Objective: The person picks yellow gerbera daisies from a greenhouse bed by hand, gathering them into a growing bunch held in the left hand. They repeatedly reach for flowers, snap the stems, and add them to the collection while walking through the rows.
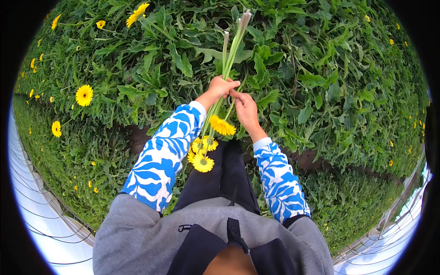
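Note:
My left hand (220,86) is closed around a bunch of gerbera stems (234,48). Their pale cut ends point away from me, over the leaves. Below the hand, several yellow gerbera heads (203,163) hang towards my dark trousers. One more yellow gerbera (222,125) sits higher and a little apart, on a stem that runs up between my hands. My right hand (246,108) pinches that stem with its fingertips, close beside the left thumb. Both forearms wear blue and white patterned sleeve covers (161,154).
Dense gerbera plants (309,79) fill the bed in front. Standing yellow blooms (84,95) rise at the left, and another bloom (137,15) leans out at the top. Bare soil (137,139) shows along the path by my legs. Greenhouse hoops and sheeting (44,220) curve along the rim.

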{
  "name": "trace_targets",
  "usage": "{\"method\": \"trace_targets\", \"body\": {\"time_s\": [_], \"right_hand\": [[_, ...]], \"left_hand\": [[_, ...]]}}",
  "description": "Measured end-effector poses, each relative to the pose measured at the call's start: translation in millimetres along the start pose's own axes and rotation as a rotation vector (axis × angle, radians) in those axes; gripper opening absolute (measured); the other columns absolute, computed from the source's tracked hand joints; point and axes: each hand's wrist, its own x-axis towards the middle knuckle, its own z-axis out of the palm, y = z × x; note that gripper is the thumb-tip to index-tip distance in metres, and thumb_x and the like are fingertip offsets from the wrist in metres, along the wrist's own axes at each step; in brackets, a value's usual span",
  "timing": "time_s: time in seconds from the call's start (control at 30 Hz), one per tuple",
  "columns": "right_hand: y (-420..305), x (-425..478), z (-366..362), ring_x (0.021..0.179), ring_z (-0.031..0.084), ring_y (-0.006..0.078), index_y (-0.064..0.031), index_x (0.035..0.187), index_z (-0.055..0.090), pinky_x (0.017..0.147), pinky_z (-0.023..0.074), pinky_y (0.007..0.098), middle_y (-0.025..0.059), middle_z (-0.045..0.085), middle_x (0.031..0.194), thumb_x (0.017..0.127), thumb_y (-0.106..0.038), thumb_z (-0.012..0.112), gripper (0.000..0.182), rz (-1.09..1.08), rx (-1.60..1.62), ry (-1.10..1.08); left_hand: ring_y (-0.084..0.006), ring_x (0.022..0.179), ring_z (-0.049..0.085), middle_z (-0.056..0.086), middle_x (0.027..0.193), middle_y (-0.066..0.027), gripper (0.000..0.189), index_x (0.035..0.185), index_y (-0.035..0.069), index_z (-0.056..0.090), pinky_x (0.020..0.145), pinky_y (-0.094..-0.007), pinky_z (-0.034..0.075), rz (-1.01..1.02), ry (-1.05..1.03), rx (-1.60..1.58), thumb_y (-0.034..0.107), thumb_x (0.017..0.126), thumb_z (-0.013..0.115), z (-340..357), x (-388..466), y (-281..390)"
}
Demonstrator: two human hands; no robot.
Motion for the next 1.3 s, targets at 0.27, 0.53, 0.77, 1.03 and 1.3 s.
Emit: {"method": "trace_targets", "body": {"time_s": [0.27, 0.53, 0.77, 1.03, 1.3], "right_hand": [[13.2, 34.1, 0.7, 0.059, 0.058, 0.0111, 0.0002, 0.090, 0.064, 0.052, 0.0465, 0.0218, 0.0070, 0.062, 0.068, 0.086, -0.001, 0.047, 0.018, 0.484, 0.603, 0.161], [141.1, 174.0, 31.2, 0.075, 0.064, 0.0259, 0.0062, 0.103, 0.053, 0.061, 0.0548, 0.0319, 0.0157, 0.063, 0.086, 0.086, -0.002, 0.044, 0.021, 0.835, 0.336, 0.143], [232.5, 218.9, 40.9, 0.036, 0.034, 0.0146, -0.0052, 0.076, 0.052, 0.034, 0.0229, 0.0273, 0.0047, 0.041, 0.051, 0.088, -0.006, 0.038, 0.018, 1.049, 0.815, 0.250], [133.9, 140.9, 27.8, 0.039, 0.029, 0.0107, -0.0057, 0.091, 0.052, 0.035, 0.0194, 0.0256, -0.0001, 0.038, 0.056, 0.092, -0.013, 0.039, 0.015, 0.869, 1.018, 0.176], [-56.0, 25.6, -28.1, 0.088, 0.062, 0.0252, -0.0042, 0.103, 0.055, 0.080, 0.0496, 0.0346, 0.0108, 0.064, 0.089, 0.095, -0.029, 0.051, 0.027, 0.530, 1.268, -0.053]], "left_hand": [[-0.0096, 0.046, 0.045, 0.053, 0.059, -0.0002, 0.021, 0.085, 0.000, 0.064, 0.041, -0.0254, 0.035, -0.182, -0.109, 0.027, 0.020, 0.081, 0.068, 2.2, 26.3, -22.8], [-0.0066, 0.043, 0.036, 0.044, 0.056, 0.0035, 0.017, 0.090, 0.001, 0.060, 0.038, -0.0231, 0.029, -0.243, -0.137, -0.158, 0.018, 0.089, 0.058, -1.3, 14.0, -43.2], [-0.0061, 0.043, 0.036, 0.044, 0.056, 0.0040, 0.020, 0.087, 0.004, 0.062, 0.040, -0.0235, 0.028, -0.222, -0.161, -0.127, 0.024, 0.087, 0.059, 26.4, 8.0, -43.8], [-0.0056, 0.044, 0.034, 0.042, 0.055, 0.0056, 0.021, 0.094, 0.003, 0.062, 0.041, -0.0220, 0.027, -0.188, -0.239, 0.031, 0.024, 0.091, 0.058, -11.0, -55.9, -57.3], [-0.0057, 0.053, 0.043, 0.049, 0.063, 0.0026, 0.020, 0.097, 0.004, 0.057, 0.046, -0.0205, 0.032, -0.027, -0.350, -0.063, 0.024, 0.092, 0.058, -63.7, -178.3, -6.8]]}}
